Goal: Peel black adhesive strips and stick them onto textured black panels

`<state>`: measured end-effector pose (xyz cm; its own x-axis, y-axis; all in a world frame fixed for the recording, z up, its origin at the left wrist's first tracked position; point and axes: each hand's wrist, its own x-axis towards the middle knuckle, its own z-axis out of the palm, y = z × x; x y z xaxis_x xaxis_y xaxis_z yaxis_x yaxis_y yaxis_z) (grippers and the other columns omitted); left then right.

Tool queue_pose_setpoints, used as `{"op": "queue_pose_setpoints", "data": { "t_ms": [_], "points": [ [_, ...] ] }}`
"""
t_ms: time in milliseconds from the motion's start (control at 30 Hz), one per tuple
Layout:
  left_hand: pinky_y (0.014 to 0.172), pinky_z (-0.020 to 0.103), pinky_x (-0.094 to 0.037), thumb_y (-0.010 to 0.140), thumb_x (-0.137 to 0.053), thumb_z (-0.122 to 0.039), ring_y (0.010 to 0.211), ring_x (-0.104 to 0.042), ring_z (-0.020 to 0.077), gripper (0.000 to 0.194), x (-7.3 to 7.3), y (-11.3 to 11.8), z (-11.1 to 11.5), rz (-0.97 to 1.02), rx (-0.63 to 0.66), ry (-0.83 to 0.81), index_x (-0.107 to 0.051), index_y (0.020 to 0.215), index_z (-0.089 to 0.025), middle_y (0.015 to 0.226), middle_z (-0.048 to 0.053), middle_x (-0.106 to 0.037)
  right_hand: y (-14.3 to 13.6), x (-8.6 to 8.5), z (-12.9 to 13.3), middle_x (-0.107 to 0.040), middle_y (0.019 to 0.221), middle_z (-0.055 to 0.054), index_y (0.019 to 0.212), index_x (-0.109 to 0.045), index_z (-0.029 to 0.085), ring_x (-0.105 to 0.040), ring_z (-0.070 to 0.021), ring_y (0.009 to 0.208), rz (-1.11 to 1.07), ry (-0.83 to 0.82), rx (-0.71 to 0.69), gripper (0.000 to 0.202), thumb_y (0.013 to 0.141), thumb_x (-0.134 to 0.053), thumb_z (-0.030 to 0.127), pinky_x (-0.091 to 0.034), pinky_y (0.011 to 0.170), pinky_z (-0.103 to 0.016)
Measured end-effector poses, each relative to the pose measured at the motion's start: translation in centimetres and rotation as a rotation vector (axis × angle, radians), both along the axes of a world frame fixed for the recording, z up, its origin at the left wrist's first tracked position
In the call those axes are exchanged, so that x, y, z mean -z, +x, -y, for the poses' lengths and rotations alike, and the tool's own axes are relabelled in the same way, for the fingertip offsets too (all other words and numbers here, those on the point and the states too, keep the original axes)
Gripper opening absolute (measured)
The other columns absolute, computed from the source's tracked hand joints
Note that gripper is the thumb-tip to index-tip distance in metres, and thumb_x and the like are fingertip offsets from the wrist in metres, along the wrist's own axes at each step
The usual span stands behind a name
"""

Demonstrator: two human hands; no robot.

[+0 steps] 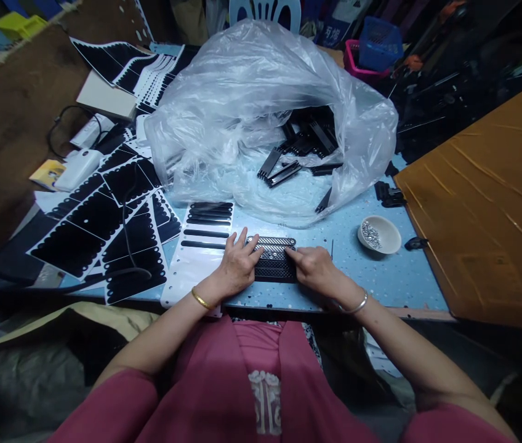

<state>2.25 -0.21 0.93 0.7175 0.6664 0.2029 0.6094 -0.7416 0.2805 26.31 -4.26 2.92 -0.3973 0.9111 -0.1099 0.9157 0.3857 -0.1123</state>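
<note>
Strips, black, flat, textured, lie under spread left hand and curled right hand; uneven pressure could skew them. Right-hand pinch: can't tell.

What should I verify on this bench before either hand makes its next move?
1. Left hand on the black strips: ok, its spread fingers rest at their left end.
2. Right hand on the strips: ok, its fingertips are at their right end.
3. Anything pinched in the right hand's fingertips: cannot tell, too small to see.
4. Bowl upright and apart from the right hand: ok, small metal bits inside.
5. White sheet free of the left arm: not ok, the wrist lies over its right edge.
</note>
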Motion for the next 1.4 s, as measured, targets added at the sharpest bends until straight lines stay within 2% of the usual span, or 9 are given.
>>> {"op": "queue_pose_setpoints", "data": {
  "t_ms": [67, 167, 367, 533, 733, 900, 1033, 1200, 1400],
  "points": [
    [0.101, 0.069, -0.029, 0.075, -0.051, -0.006, 0.140, -0.031, 0.0439, 0.052, 0.0, 0.0, 0.0, -0.001, 0.006, 0.001, -0.062, 0.125, -0.016, 0.139, 0.019, -0.054, -0.1, -0.1, 1.0, -0.071, 0.086, -0.014, 0.135, -0.055, 0.008, -0.063, -0.0215, 0.072, 0.101, 0.009, -0.062, 0.056, 0.080, -0.046, 0.006, -0.037, 0.062, -0.031],
    [0.102, 0.068, -0.029, 0.075, -0.050, -0.005, 0.140, -0.031, 0.0435, 0.052, 0.0, -0.1, 0.0, -0.003, 0.023, 0.016, -0.061, 0.125, -0.014, 0.138, 0.020, -0.054, 0.1, -0.1, 1.8, -0.069, 0.085, -0.016, 0.141, -0.047, 0.007, -0.061, -0.0217, 0.070, 0.178, 0.007, -0.086, 0.060, 0.081, -0.044, 0.006, -0.033, 0.061, -0.031],
    [0.104, 0.064, -0.030, 0.075, -0.051, -0.005, 0.139, -0.033, 0.0434, 0.051, -0.1, -0.2, 0.0, -0.029, 0.044, 0.057, -0.061, 0.124, -0.013, 0.138, 0.019, -0.055, 1.3, 0.2, 1.8, -0.069, 0.083, -0.013, 0.135, -0.054, 0.010, -0.058, -0.0206, 0.068, 0.178, 0.018, -0.043, 0.055, 0.081, -0.045, 0.004, -0.029, 0.061, -0.031],
    [0.105, 0.064, -0.029, 0.075, -0.051, -0.004, 0.139, -0.033, 0.0437, 0.051, -0.2, -0.4, 0.0, -0.028, 0.040, 0.074, -0.061, 0.124, -0.012, 0.138, 0.019, -0.055, 1.9, 1.3, 1.8, -0.069, 0.079, -0.011, 0.132, -0.056, 0.010, -0.058, -0.0188, 0.066, 0.119, 0.066, -0.054, 0.057, 0.077, -0.045, 0.002, -0.028, 0.059, -0.030],
    [0.105, 0.064, -0.028, 0.073, -0.052, -0.006, 0.140, -0.031, 0.0438, 0.049, -0.6, -2.1, -0.2, -0.058, -0.008, 0.093, -0.063, 0.120, -0.014, 0.139, 0.018, -0.054, 2.3, 2.8, 1.8, -0.068, 0.073, -0.008, 0.127, -0.058, 0.007, -0.056, -0.0173, 0.062, 0.007, 0.179, -0.095, 0.052, 0.077, -0.044, 0.002, -0.030, 0.057, -0.029],
    [0.104, 0.063, -0.029, 0.071, -0.052, -0.006, 0.140, -0.032, 0.0426, 0.056, -0.1, -3.3, -0.2, -0.075, -0.039, 0.103, -0.060, 0.126, -0.017, 0.139, 0.017, -0.054, 2.2, 3.0, 1.8, -0.066, 0.070, -0.008, 0.124, -0.059, 0.005, -0.055, -0.0170, 0.060, -0.031, 0.259, -0.120, 0.049, 0.078, -0.043, 0.003, -0.031, 0.056, -0.029],
    [0.103, 0.061, -0.030, 0.072, -0.053, -0.007, 0.137, -0.036, 0.0426, 0.054, 0.3, -3.5, -0.2, -0.075, -0.052, 0.138, -0.060, 0.125, -0.017, 0.137, 0.017, -0.056, 2.1, 3.1, 1.9, -0.065, 0.067, -0.008, 0.123, -0.059, 0.004, -0.054, -0.0169, 0.058, -0.026, 0.292, -0.124, 0.049, 0.077, -0.041, 0.001, -0.030, 0.055, -0.029],
    [0.099, 0.058, -0.035, 0.071, -0.050, -0.004, 0.133, -0.041, 0.0405, 0.057, 0.4, -3.5, -0.9, -0.099, 0.021, 0.089, -0.057, 0.126, -0.015, 0.135, 0.016, -0.057, 2.4, 3.3, 1.5, -0.066, 0.067, -0.007, 0.122, -0.059, 0.004, -0.054, -0.0162, 0.057, -0.074, 0.286, -0.146, 0.045, 0.081, -0.041, 0.004, -0.031, 0.055, -0.028],
    [0.097, 0.052, -0.038, 0.072, -0.050, -0.002, 0.128, -0.046, 0.0374, 0.052, -1.1, -3.3, -1.9, -0.209, 0.123, 0.057, -0.056, 0.122, -0.013, 0.130, 0.017, -0.058, 2.5, 3.0, 0.9, -0.064, 0.063, -0.006, 0.117, -0.061, 0.005, -0.053, -0.0151, 0.054, -0.101, 0.308, -0.186, 0.039, 0.084, -0.041, 0.005, -0.028, 0.053, -0.028]
  ]
}}
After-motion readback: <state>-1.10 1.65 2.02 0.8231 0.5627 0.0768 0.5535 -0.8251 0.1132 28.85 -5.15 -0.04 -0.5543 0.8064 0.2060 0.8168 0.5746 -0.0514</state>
